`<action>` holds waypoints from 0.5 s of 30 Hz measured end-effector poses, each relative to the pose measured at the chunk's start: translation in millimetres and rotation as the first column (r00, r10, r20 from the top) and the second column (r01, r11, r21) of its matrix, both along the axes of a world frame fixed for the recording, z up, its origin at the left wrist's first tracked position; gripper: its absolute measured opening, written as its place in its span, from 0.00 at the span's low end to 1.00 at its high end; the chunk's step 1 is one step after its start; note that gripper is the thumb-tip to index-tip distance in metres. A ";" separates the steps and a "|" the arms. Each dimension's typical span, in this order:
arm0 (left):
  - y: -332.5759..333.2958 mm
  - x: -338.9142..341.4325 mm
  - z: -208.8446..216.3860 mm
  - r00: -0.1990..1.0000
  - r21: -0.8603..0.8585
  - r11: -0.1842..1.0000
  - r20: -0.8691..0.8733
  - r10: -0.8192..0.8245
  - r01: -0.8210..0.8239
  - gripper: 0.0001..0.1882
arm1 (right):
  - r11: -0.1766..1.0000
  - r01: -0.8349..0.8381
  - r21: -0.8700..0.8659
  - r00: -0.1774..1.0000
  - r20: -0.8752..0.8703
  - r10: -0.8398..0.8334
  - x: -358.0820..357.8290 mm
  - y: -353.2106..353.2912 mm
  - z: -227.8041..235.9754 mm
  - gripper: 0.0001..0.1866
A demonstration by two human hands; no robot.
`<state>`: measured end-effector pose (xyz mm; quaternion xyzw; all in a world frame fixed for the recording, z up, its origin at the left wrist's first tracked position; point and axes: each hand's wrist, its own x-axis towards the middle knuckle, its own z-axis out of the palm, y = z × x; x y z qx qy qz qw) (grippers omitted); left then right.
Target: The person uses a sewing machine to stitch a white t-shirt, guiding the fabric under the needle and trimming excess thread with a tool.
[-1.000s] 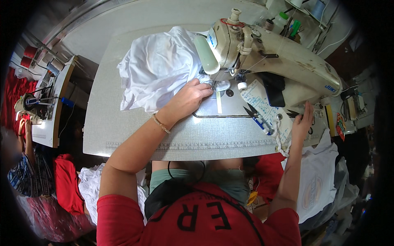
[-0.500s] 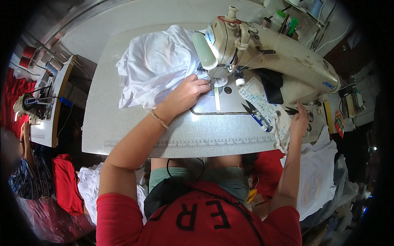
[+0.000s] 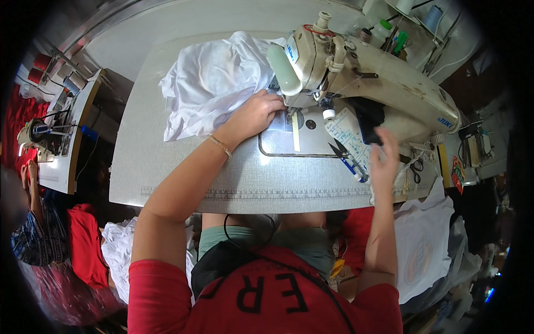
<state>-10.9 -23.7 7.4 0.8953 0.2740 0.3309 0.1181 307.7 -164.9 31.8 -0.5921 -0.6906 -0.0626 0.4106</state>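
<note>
The white garment, judged light, limp and easily bunched, is being pinned flat by the left hand beside the sewing machine's needle, while the right hand is being held open, empty.

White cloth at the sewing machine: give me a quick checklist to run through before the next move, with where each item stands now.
1. Left hand resting on the white cloth: ok.
2. Cloth edge under the presser foot: cannot tell, hidden by the hand.
3. Right hand on the cloth: not ok, it is over the table edge beside the sewing machine.
4. Scissors off the cloth: ok.
5. Thread through the needle: cannot tell.
</note>
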 end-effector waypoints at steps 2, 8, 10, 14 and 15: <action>3.4 3.4 -0.5 0.999 -0.070 0.997 0.028 0.037 -0.034 0.11 | 0.944 -0.262 -0.200 0.943 -0.261 0.207 -43.4 13.0 -1.9 0.17; 19.1 28.0 -9.0 0.915 0.048 0.915 0.078 0.397 -0.401 0.09 | 0.649 -0.555 -0.520 0.685 -0.728 0.002 -96.7 101.1 -12.9 0.15; 25.6 36.8 -10.9 0.857 -0.057 0.885 0.229 0.462 -0.462 0.08 | 0.618 -0.623 -0.478 0.537 -0.837 -0.106 -99.7 124.7 -21.5 0.16; 26.9 36.0 0.1 0.824 -0.130 0.885 0.325 0.465 -0.448 0.06 | 0.522 -0.825 -0.218 0.152 -0.974 -0.167 -103.6 151.1 -41.4 0.14; 23.8 32.3 6.0 0.833 -0.175 0.875 0.270 0.483 -0.451 0.06 | 0.522 -0.844 -0.127 0.064 -0.988 -0.138 -105.6 153.4 -46.5 0.12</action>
